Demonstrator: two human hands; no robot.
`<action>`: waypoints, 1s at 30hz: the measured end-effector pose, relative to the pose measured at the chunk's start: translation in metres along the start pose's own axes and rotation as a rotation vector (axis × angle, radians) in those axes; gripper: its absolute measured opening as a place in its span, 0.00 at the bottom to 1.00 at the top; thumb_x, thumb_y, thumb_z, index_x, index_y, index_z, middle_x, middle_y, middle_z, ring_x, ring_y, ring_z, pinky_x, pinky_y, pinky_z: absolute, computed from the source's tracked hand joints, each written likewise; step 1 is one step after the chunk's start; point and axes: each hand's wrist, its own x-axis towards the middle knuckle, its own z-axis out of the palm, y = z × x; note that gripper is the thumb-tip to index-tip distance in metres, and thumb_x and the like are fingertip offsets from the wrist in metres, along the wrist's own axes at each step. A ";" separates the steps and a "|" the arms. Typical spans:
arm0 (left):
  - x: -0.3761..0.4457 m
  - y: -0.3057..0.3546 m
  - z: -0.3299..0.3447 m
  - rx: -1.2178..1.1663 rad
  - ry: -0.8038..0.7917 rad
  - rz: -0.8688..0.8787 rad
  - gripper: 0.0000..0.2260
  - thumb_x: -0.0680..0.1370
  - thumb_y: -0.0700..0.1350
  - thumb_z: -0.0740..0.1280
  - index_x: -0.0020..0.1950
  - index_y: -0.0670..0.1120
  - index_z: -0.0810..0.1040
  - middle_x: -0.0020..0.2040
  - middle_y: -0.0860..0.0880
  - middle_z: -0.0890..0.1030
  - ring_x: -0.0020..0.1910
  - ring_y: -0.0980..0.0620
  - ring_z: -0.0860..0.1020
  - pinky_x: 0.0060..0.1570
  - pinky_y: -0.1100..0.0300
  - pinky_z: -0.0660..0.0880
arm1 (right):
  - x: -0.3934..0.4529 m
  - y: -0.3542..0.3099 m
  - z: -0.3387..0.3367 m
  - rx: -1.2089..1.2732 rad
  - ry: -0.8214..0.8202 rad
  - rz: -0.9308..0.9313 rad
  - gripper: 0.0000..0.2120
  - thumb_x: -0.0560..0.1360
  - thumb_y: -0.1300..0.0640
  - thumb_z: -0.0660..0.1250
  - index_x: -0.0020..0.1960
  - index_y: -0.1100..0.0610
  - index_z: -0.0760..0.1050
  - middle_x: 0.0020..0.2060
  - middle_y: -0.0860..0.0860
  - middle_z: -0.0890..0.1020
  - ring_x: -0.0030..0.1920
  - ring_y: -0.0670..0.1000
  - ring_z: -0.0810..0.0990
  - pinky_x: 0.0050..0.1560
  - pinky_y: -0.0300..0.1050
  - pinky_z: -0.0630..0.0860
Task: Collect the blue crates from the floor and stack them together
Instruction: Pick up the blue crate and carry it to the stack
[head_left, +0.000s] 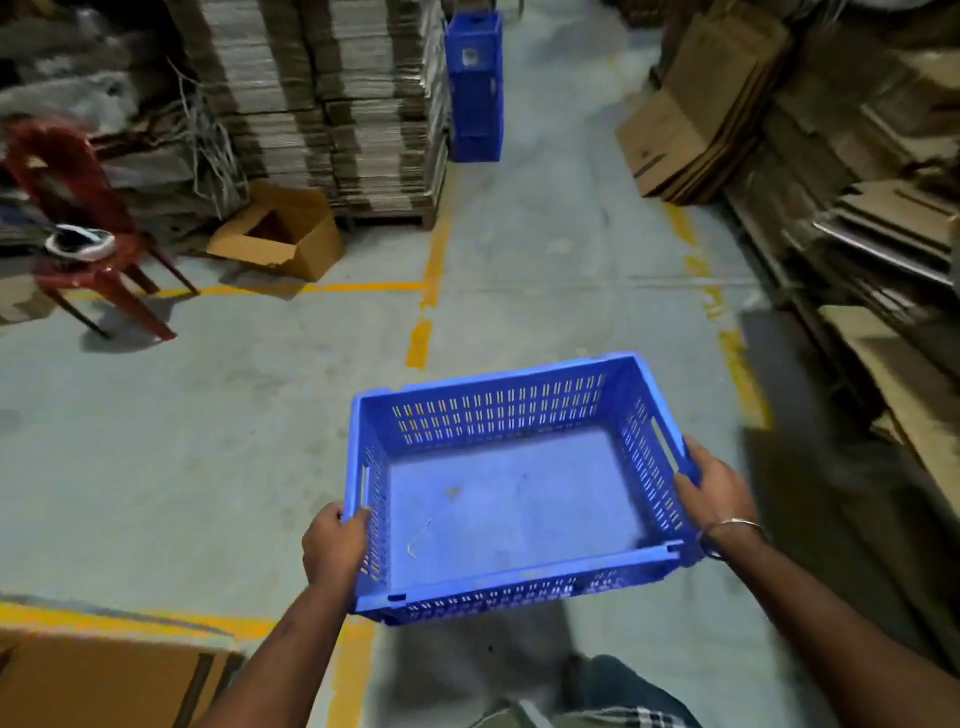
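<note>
An empty blue slotted crate (514, 499) hangs in the air in front of me, above the grey floor. My left hand (335, 545) grips its left rim near the side handle slot. My right hand (717, 493), with a metal bangle on the wrist, grips the right rim. A bit of string and some debris lie inside the crate. Further down the aisle a tall stack of blue crates (475, 88) stands on the floor beside a pallet of cardboard.
Stacked flat cardboard on a pallet (337, 104) rises at the back left, with an open carton (280, 236) and a red plastic chair (78, 218) nearby. Cardboard sheets (857, 182) line the right side. A brown box (104, 675) sits at the bottom left. Yellow floor lines (434, 270) mark the aisle.
</note>
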 end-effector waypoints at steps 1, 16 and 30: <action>0.011 0.015 0.007 0.008 -0.011 0.017 0.10 0.75 0.51 0.70 0.42 0.44 0.78 0.39 0.43 0.81 0.41 0.39 0.79 0.39 0.52 0.71 | 0.014 0.001 -0.002 0.002 0.010 0.011 0.27 0.72 0.60 0.65 0.70 0.52 0.67 0.53 0.60 0.82 0.50 0.62 0.81 0.51 0.53 0.78; 0.155 0.287 0.161 0.060 -0.036 0.130 0.11 0.74 0.51 0.70 0.39 0.43 0.77 0.36 0.45 0.81 0.39 0.40 0.79 0.42 0.49 0.76 | 0.304 0.006 -0.048 0.079 0.093 0.144 0.26 0.71 0.59 0.65 0.69 0.50 0.69 0.51 0.60 0.83 0.48 0.63 0.81 0.47 0.50 0.77; 0.295 0.498 0.298 -0.009 -0.062 0.111 0.09 0.74 0.50 0.69 0.40 0.44 0.77 0.37 0.45 0.82 0.38 0.42 0.80 0.43 0.49 0.77 | 0.587 -0.020 -0.074 0.110 0.122 0.136 0.26 0.71 0.63 0.66 0.69 0.53 0.72 0.51 0.62 0.82 0.50 0.64 0.81 0.48 0.51 0.76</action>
